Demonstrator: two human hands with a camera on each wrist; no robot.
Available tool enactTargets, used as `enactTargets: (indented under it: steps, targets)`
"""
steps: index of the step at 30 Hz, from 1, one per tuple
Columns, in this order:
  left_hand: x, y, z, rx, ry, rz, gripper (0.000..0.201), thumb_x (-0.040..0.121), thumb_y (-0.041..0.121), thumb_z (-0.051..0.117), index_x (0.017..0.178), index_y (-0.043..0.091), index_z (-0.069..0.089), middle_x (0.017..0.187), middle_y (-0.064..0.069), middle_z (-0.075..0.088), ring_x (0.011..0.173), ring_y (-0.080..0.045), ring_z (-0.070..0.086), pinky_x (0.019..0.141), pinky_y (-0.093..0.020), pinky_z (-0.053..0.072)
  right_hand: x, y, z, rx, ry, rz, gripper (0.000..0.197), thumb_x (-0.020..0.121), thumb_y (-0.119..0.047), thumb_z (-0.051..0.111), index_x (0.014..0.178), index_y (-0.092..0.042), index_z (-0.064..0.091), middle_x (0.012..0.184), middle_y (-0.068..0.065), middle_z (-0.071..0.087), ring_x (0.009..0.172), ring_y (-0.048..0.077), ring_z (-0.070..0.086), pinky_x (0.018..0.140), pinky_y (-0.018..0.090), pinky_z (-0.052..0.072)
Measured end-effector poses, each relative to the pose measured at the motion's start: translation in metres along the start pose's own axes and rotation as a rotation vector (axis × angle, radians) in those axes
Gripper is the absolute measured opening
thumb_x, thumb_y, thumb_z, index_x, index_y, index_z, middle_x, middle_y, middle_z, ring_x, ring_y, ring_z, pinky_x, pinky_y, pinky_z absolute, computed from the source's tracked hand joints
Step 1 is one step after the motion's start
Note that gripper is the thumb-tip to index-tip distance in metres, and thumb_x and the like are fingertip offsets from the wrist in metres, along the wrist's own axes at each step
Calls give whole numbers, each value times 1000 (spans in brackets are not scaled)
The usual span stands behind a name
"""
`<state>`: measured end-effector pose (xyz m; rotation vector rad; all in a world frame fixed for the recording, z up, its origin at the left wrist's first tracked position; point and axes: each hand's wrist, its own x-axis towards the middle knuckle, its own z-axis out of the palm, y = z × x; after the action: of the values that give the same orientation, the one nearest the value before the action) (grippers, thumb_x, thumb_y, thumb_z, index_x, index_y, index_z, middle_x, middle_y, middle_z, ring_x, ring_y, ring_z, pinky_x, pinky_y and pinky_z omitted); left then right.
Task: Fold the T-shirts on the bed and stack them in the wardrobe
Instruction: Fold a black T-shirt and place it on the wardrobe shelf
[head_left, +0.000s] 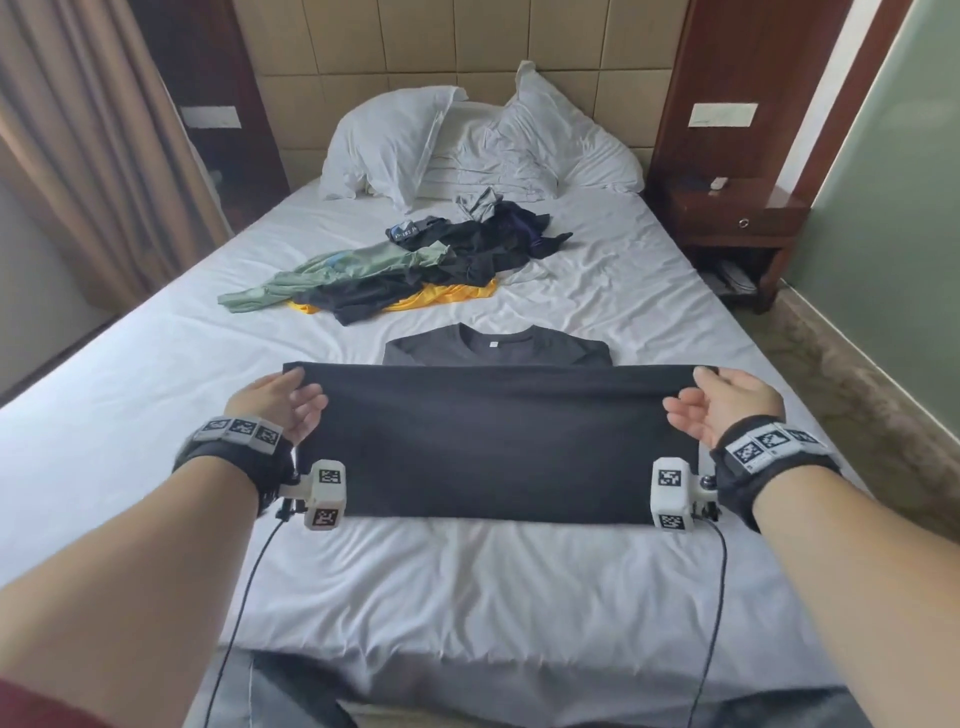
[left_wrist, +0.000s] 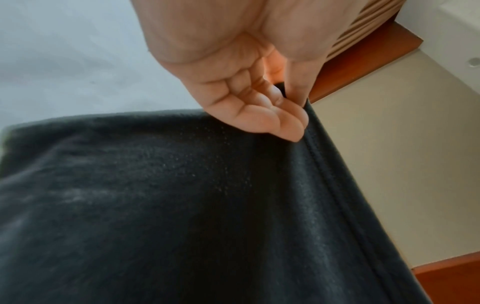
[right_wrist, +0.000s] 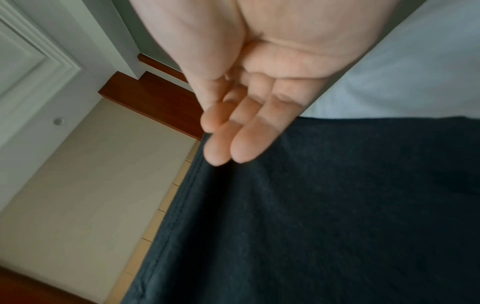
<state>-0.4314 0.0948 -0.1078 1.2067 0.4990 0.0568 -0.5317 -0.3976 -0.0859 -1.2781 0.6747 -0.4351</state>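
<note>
1. Left hand (head_left: 283, 402) and right hand (head_left: 719, 405) each pinch a hem corner of the black T-shirt (head_left: 498, 441), lifted over the bed (head_left: 467, 571)
2. Uneven lowering could skew the fold (collar end lies flat)

Head downward; wrists close along T-shirt (head_left: 498, 441).

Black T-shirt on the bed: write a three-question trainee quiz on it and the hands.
1. True or false: both hands pinch the hem of the black T-shirt.
2. Which part of that shirt lies uncovered beyond the lifted hem? A) the collar B) a pocket C) a zip
3. Fill in: the unfolded clothes pile lies between the shirt and the ____.

Key: 1 true, the left hand and right hand each pinch a corner. 2 A. 3 pillows.
</note>
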Motion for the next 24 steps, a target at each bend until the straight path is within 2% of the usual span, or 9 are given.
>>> enactTargets:
  steps: [2, 4, 10, 12, 14, 16, 19, 21, 24]
  targets:
    - [7, 12, 15, 22, -24, 9, 23, 90, 26, 76, 104, 19, 59, 71, -3, 75, 59, -17, 74, 51, -24, 57, 15, -9, 14, 43, -11, 7, 23, 102, -13, 59, 123, -15, 52, 89, 18, 69, 74, 29, 74, 69, 41, 61]
    - [16, 22, 29, 45, -65, 18, 49, 67, 31, 88, 104, 18, 58, 71, -3, 75, 61, -17, 74, 52, -24, 58, 28, -15, 28, 58, -15, 13, 16, 102, -13, 57, 117, -13, 52, 96, 20, 70, 79, 30, 74, 73, 41, 60]
    - [56, 25, 56, 34, -118, -27, 46, 67, 29, 82, 102, 16, 55, 85, -10, 78, 64, -20, 75, 56, -26, 60, 71, -12, 59, 58, -42, 77, 16, 102, -1, 50, 118, -3, 53, 116, 21, 67, 92, 33, 71, 80, 42, 59]
    - [74, 17, 63, 46, -124, -87, 36, 79, 27, 77, 106, 15, 56, 110, -15, 74, 77, -22, 76, 64, -27, 60, 80, -6, 69, 56, -104, 129, 17, 103, 3, 43, 96, -9, 52, 125, 23, 60, 100, 37, 65, 91, 46, 55]
    - [92, 8, 72, 60, -142, -169, 24, 103, 24, 56, 124, 13, 53, 135, -17, 61, 106, -28, 68, 83, -32, 56, 95, 5, 78, 33, -142, 156, 24, 104, 2, 39, 89, -13, 49, 134, 25, 54, 108, 39, 58, 100, 50, 50]
    - [110, -1, 84, 74, -140, -215, 39, 111, 24, 39, 147, 11, 41, 153, -15, 47, 133, -31, 52, 107, -36, 45, 111, 16, 86, 24, -137, 176, 25, 105, 2, 39, 88, -14, 48, 139, 27, 51, 112, 40, 56, 105, 52, 46]
    - [135, -6, 104, 114, -104, -230, 47, 112, 27, 33, 153, 5, 35, 157, -14, 43, 140, -30, 46, 119, -35, 34, 139, 31, 94, 70, -112, 198, 24, 107, -2, 34, 92, -16, 47, 145, 28, 47, 105, 37, 59, 95, 51, 49]
    - [152, -6, 119, 117, -89, -228, 47, 112, 27, 32, 153, 4, 35, 157, -15, 43, 139, -30, 48, 119, -35, 34, 155, 33, 104, 66, -131, 209, 23, 107, -3, 33, 92, -15, 47, 148, 27, 45, 114, 38, 57, 96, 49, 47]
    - [182, 0, 140, 93, -97, -241, 47, 112, 28, 32, 154, 6, 34, 158, -13, 42, 145, -27, 42, 122, -35, 30, 179, 26, 124, 4, -175, 222, 14, 93, -1, 56, 93, -13, 51, 143, 23, 49, 129, 38, 51, 100, 42, 44]
